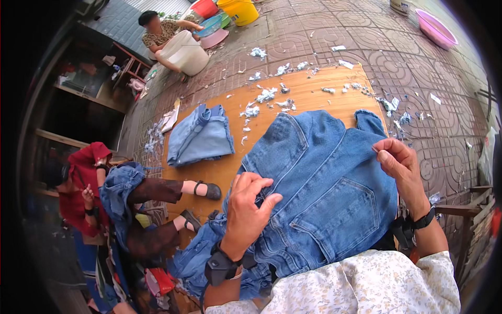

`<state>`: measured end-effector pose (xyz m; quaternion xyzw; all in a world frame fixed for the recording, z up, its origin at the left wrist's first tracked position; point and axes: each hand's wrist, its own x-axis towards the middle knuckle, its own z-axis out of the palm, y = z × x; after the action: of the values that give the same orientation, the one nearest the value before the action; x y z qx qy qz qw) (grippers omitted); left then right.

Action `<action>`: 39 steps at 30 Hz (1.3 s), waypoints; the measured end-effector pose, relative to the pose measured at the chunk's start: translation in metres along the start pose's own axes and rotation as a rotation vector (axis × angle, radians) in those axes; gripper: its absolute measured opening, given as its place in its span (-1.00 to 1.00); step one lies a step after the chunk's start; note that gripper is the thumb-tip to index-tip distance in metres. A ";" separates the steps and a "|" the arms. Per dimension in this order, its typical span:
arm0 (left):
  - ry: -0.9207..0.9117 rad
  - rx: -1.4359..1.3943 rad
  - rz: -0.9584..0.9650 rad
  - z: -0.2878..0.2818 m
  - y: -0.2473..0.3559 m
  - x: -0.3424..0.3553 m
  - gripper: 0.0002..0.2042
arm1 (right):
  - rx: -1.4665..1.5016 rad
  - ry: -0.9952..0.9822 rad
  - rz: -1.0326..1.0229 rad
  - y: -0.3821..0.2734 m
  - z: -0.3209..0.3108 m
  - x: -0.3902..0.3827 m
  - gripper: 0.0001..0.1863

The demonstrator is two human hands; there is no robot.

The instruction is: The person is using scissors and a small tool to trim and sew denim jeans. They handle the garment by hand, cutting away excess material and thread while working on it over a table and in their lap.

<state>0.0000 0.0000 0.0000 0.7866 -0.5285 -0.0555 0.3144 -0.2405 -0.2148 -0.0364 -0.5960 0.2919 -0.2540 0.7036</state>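
A pair of blue jeans (319, 167) is spread across my lap and over the wooden board, its back pockets facing up. My left hand (247, 212) hovers at the left of the jeans, close to the waistband. Its fingers are curled, with a gap between thumb and forefinger and nothing visible in them. Above the right part of the denim, my right hand (401, 166) is raised in a pinch. Whatever lies between those fingertips is too small to make out. Folded light blue jeans (201, 137) lie on the board, farther left.
Fabric scraps (266, 95) litter the wooden board (308, 86) and paving. A person in red (86, 183) sits at left with denim, feet on the board. Another person (167, 31) crouches behind a white bucket (185, 53). A pink basin (436, 29) stands far right.
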 end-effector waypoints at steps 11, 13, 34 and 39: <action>0.094 -1.080 -0.377 0.006 -0.028 -0.005 -0.88 | -0.124 -0.316 -0.175 -0.030 0.072 0.000 -0.78; 0.139 -1.225 -0.370 0.005 -0.035 -0.009 -0.86 | -0.189 -0.392 -0.142 -0.038 0.085 0.002 -0.78; 0.625 -1.431 -0.122 0.016 -0.004 -0.037 -0.88 | -1.086 -0.499 -0.944 -0.052 0.176 0.015 -0.82; 0.613 -1.330 -0.148 0.015 0.002 -0.040 -0.90 | -1.101 -0.490 -0.966 -0.049 0.176 0.013 -0.84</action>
<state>-0.0250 0.0279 -0.0206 0.4435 -0.2171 -0.1628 0.8542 -0.1062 -0.1107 0.0320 -0.9605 -0.0805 -0.2119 0.1616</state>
